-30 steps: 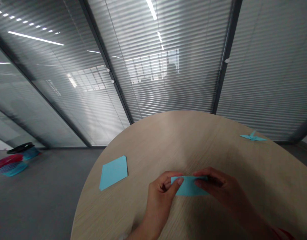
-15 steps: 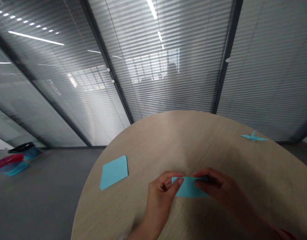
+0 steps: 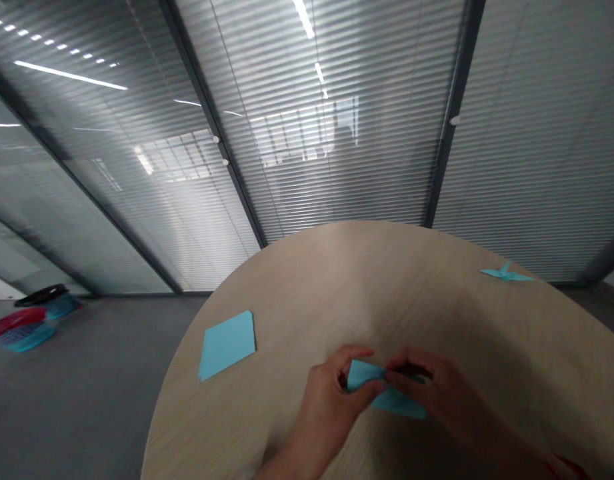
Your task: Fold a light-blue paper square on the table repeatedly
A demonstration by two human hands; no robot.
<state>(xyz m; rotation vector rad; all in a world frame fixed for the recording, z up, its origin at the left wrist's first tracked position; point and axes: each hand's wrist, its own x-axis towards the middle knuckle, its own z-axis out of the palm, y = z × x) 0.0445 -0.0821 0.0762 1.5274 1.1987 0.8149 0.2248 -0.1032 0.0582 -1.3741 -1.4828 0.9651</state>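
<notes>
Behind everything I see a wall of glass panels with closed blinds point(image 3: 367, 153), and below it the round wooden table point(image 3: 367, 287) that fills the lower half of my view. Off to the left, on the grey floor, some red and blue baskets point(image 3: 24, 327) sit well apart from the table. On the tabletop itself a flat stack of blue paper squares point(image 3: 227, 343) lies near the left edge, and a finished blue paper crane point(image 3: 505, 273) rests far off toward the right rim.

Now the part I care about. The folded blue paper point(image 3: 387, 390) lies on the table at the near edge, right between my two hands, its long axis running roughly left to right and dipping a little toward the right. Both hands are on it, so neither is truly nearer; the left hand point(image 3: 331, 410) comes in from below-left with the wrist low on the table, thumb and forefinger pinched on the paper's upper left corner, which lifts slightly off the surface. The right hand point(image 3: 437, 393) reaches in from the lower right, fingers curled down over the paper's upper edge and meeting the left fingertips near the middle. It is in shadow, so I think it is pinching the paper too, though it may only be pressing it down. The paper's lower right corner pokes out flat beneath that hand.
</notes>
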